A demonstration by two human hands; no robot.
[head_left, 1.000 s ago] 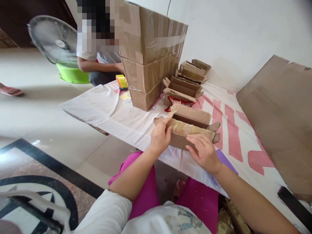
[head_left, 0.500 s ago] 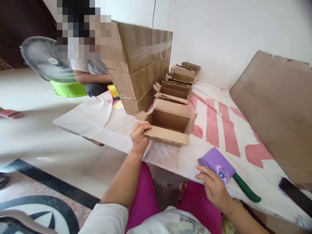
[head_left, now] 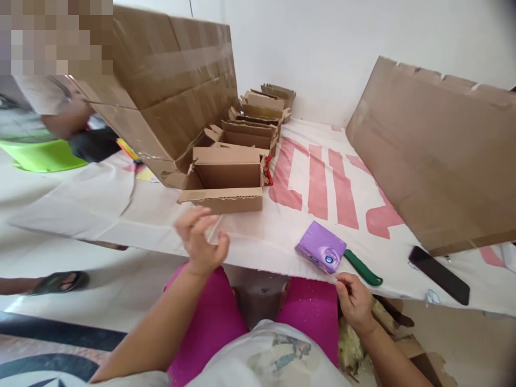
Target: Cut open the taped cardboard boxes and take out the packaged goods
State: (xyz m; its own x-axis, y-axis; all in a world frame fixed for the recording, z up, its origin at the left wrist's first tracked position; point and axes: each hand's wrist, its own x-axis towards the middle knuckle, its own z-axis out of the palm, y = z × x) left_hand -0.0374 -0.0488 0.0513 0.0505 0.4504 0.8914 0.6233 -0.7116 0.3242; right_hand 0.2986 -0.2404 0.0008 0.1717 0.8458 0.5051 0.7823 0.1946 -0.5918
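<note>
the open box (head_left: 234,205) sits by the front of the table, flaps splayed. left hand (head_left: 201,239) is just in front of it, fingers loosely spread, nothing in them that i can see, too blurry to say if they touch the cardboard. right hand (head_left: 355,302) is off to the box's right and nearer the person, fingers curled, can't tell if it's pinching anything

what could go wrong imo: a careless left hand could catch the box's front flap and shove it crooked. the purple pack (head_left: 322,247), right of the box, is up against a green handle (head_left: 365,270) whose other end is hidden, so if that's a blade, grabbing blind could mean a cut. phone (head_left: 439,274) further right of the box is near the edge, a stray forearm could knock it off

surface under the box is a wrinkly white cloth (head_left: 242,242) with pinkish print. taped box stack (head_left: 173,91) behind-left of the box, more open boxes (head_left: 250,137) behind it, pale wall (head_left: 314,48) past those, big cardboard sheet (head_left: 435,150) far right, someone else's arm (head_left: 68,115) and a green tub (head_left: 44,156) far left
</note>
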